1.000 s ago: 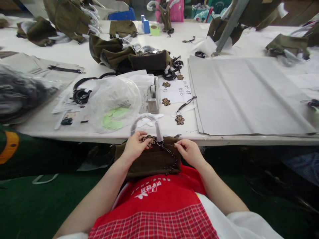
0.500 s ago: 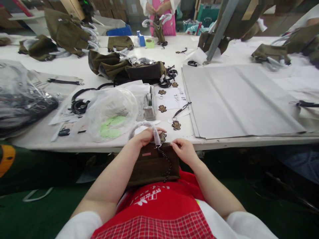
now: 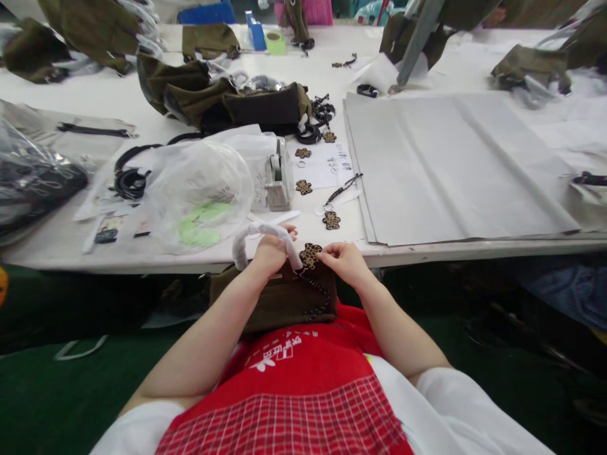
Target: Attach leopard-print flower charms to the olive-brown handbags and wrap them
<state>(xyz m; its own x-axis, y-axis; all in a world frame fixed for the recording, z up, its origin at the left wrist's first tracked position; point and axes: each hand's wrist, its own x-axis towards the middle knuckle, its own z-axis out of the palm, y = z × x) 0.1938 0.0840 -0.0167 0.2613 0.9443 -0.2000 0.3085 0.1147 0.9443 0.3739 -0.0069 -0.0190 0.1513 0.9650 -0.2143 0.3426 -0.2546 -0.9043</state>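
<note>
An olive-brown bag [image 3: 265, 303] rests against my red apron at the table's front edge. Its handle [image 3: 241, 243] is wrapped in white padding and arches up over my left hand [image 3: 271, 254]. The fingers of that hand are curled together behind the handle; what they hold, if anything, is hidden. With thumb and finger, my right hand [image 3: 345, 260] pinches the edge of a leopard-print flower charm [image 3: 310, 254] just above the bag. A dark braided cord [image 3: 322, 292] hangs from the handle's base across the bag's front.
Several loose flower charms [image 3: 331, 220] lie ahead, one with a cord. A tape dispenser [image 3: 279, 183] and a clear plastic bag [image 3: 199, 189] are at left. Grey sheets [image 3: 455, 170] cover the table at right. More olive bags [image 3: 265, 110] stand farther back.
The charm has come out from beside the handle and now faces up in my right fingers. My left fingers have drawn back from it and curled. The view has tilted downward.
</note>
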